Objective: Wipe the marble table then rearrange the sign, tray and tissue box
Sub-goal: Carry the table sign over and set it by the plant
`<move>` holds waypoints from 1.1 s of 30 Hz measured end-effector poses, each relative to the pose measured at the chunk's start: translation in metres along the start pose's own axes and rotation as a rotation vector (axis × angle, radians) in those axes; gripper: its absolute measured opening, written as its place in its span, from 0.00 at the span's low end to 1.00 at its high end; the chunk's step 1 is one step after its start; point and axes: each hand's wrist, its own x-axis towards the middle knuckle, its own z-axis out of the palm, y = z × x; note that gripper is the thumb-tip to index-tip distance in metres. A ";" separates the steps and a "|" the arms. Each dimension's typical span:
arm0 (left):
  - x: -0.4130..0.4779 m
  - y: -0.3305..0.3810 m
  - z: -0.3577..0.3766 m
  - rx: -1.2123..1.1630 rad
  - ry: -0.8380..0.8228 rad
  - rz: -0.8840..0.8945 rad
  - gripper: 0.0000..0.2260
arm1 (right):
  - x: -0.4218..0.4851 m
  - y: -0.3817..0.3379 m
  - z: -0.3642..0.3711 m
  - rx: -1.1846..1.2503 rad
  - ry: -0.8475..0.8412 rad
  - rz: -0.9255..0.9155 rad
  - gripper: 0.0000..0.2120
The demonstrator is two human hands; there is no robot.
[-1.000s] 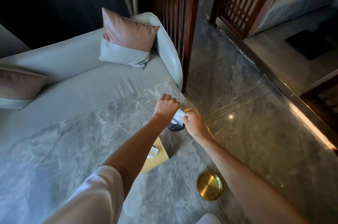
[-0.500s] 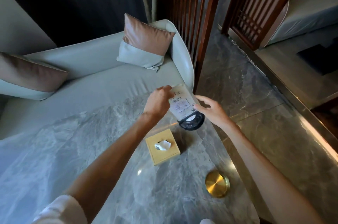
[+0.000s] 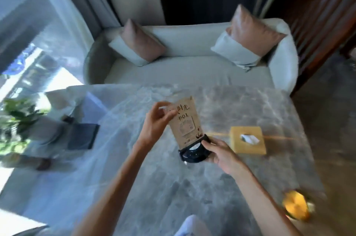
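Note:
Both hands hold the sign (image 3: 185, 123), a tan card with dark print standing in a round black base, above the middle of the grey marble table (image 3: 150, 187). My left hand (image 3: 158, 122) pinches the card's upper left edge. My right hand (image 3: 221, 152) grips the black base from the right. The yellow tissue box (image 3: 248, 144), with a white tissue sticking out, sits on the table just right of the sign. The small round gold tray (image 3: 295, 207) lies near the table's right front edge, blurred.
A pale sofa (image 3: 185, 74) with two pink-and-white cushions runs along the table's far side. A dark flat item (image 3: 82, 136) and a potted plant (image 3: 17, 120) sit at the table's left end. A wooden screen (image 3: 323, 23) stands at the right. White cloth (image 3: 190, 226) shows at the bottom edge.
The sign has been lifted off the table's right corner and carried left over the table's middle. My view has swung left, so the tissue box and tray now lie to the right.

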 end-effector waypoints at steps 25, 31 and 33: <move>-0.196 -0.317 -0.477 -0.239 0.723 -0.495 0.07 | 0.159 0.265 0.563 -0.827 -0.429 0.215 0.11; -0.209 -0.372 -0.543 -0.202 1.009 -0.539 0.04 | 0.198 0.322 0.661 -1.194 -0.633 0.061 0.23; -0.199 -0.387 -0.563 -0.169 1.032 -0.558 0.04 | 0.212 0.341 0.679 -1.203 -0.618 0.087 0.27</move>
